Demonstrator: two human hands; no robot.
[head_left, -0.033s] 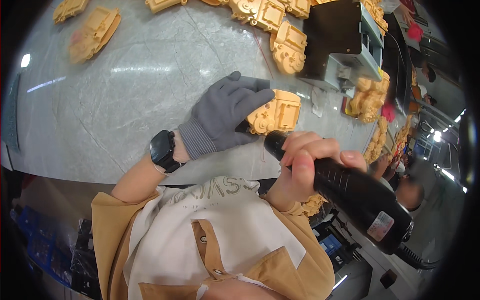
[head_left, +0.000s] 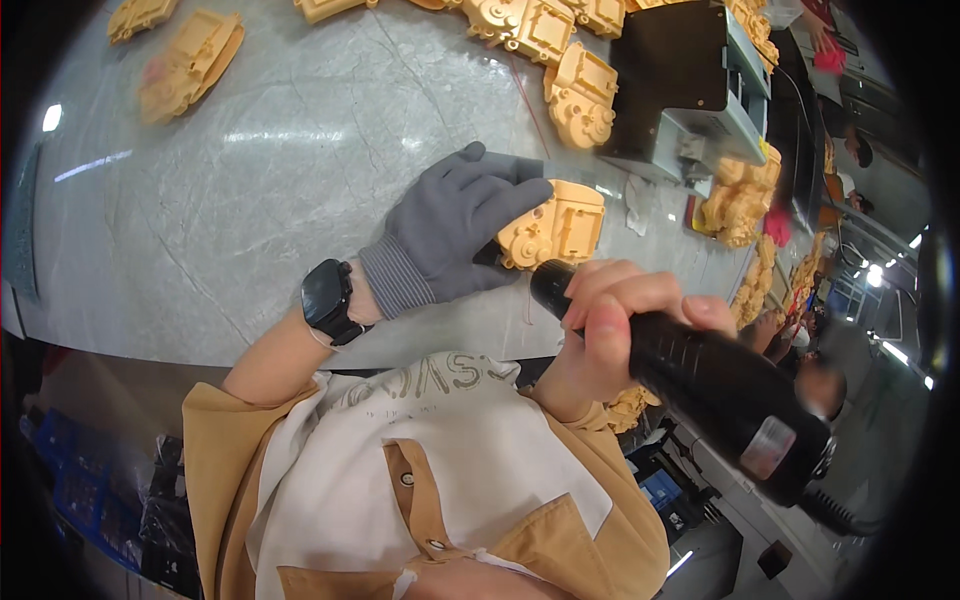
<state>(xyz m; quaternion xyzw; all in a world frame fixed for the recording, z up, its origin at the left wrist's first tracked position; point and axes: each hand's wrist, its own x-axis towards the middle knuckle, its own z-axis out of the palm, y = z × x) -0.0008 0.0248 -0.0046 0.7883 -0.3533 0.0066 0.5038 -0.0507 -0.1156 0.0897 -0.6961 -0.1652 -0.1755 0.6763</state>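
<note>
At the far left, low down beyond the worktop's edge, are blue crates point(head_left: 85, 490), dim and hard to make out. Above them, on the grey, marbled worktop point(head_left: 250, 190), two yellow plastic pieces lie well apart from the rest — the larger one point(head_left: 195, 62) with its rim turned up to the right.

Next comes the left forearm, with a black watch point(head_left: 328, 297) at the wrist. The left hand point(head_left: 435, 225), in a grey knitted glove, reaches over the worktop, its fingers grasping a yellow housing point(head_left: 560, 225) by its left side. That housing is at the centre, just in front of the person, with a rectangular recess on its right half and round bosses at the lower left.

Along the top edge lies a row of similar yellow parts point(head_left: 525, 25), and a separate one point(head_left: 580, 95) rests below its right end, beside a black and grey box-shaped device point(head_left: 665, 75).

Right of the held housing, the bare right hand point(head_left: 625, 320) has its fingers clenched around a black corded tool point(head_left: 720, 400). The tool's nose is at the housing's lower edge — whether they touch, I cannot tell. Farther right is a heap of yellow parts point(head_left: 740, 200), and blurred people beyond.
</note>
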